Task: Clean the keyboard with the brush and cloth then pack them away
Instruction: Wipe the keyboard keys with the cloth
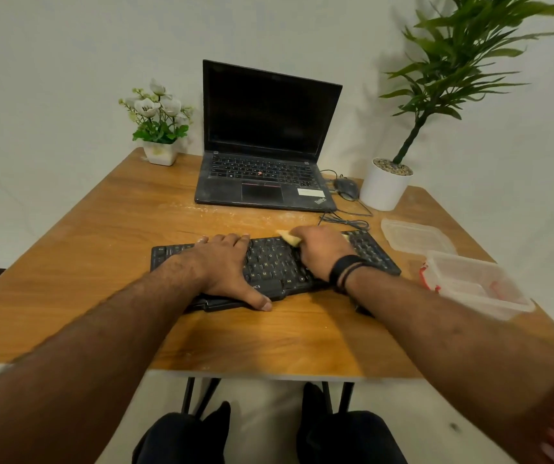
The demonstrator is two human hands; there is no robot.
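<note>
Black keyboard (275, 262) under flat left hand (225, 266), right hand (322, 252) gripping yellow cloth (289, 236), laptop (265, 145) behind, plastic box (480, 289) beside.

Black keyboard (275, 262) is lying flat across the middle of the wooden tabletop (101, 236), its long side running left to right, right end angled slightly farther. Yellow cloth (289, 236) is sitting bunched on the keyboard's far edge, right of centre, mostly covered. The brush is not identifiable.
</note>
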